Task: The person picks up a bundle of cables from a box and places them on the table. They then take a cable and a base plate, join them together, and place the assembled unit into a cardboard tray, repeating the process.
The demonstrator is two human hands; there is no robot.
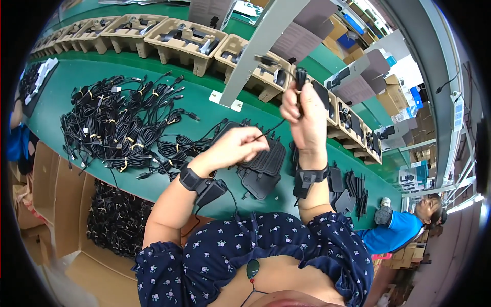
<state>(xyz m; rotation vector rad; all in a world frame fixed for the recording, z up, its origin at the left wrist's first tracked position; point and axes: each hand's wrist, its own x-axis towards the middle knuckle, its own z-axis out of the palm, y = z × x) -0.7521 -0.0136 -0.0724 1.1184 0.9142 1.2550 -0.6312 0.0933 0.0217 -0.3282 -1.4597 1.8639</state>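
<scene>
My right hand (308, 110) is raised over the table, its fingers closed around a bundled black cable (300, 77); a plug end sticks out to the left of it. A strand of the same cable runs down to my left hand (236, 147), which pinches it between thumb and fingers. Under and beside my left hand lie several flat black pads (262, 176), overlapping in a stack. To the left spreads a big heap of black cables (123, 120), many tied with pale bands. Both wrists wear black straps with small devices.
Moulded pulp trays (186, 43) holding black parts line the table's far side. A grey metal post (258, 53) stands on the green table (153, 192). More black pieces (356, 192) lie at right. An open cardboard box (66, 204) of cables sits lower left. A person in blue (396, 230) is at right.
</scene>
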